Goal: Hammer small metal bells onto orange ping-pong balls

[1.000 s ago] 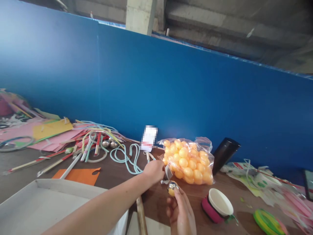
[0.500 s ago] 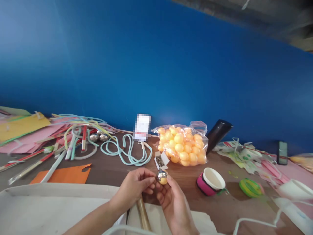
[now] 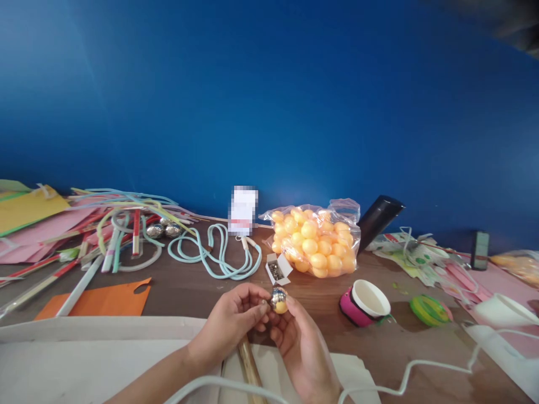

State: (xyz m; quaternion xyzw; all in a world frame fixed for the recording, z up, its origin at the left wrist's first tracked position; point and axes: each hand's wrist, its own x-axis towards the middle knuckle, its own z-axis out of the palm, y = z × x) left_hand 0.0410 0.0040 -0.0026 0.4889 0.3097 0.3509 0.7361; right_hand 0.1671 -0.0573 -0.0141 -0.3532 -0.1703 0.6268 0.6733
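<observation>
In the head view, two bare hands meet over the brown desk (image 3: 404,342), close in front of the person. The right hand (image 3: 303,345) has its grip on a shiny silver ball (image 3: 279,301), held between thumb and fingers and raised off the desktop; a yellow-orange patch shows low on the ball. The left hand (image 3: 241,315) is right beside it, grip pinched closed at the fingertips, near the ball's left side; I can't tell whether anything small sits between them.

Just beyond the ball stands a small white box (image 3: 286,269), flaps open, with tiny metal pieces (image 3: 275,272) inside. Next to it slumps a clear plastic bag (image 3: 346,207) full of orange balls (image 3: 310,246), and to the right of that a black cylinder (image 3: 381,221) tilts near the blue wall (image 3: 269,112). Nearer on the right is a white cup (image 3: 370,298) in a magenta sleeve (image 3: 352,310).

Below the hands lies a wooden stick (image 3: 249,365). Left of the box, a pale blue cord (image 3: 202,259) lies in loops by a blurred-out card (image 3: 243,210), and more silver balls (image 3: 155,230) rest among the tubes farther left. A white tray (image 3: 105,328) fills the near left corner.
</observation>
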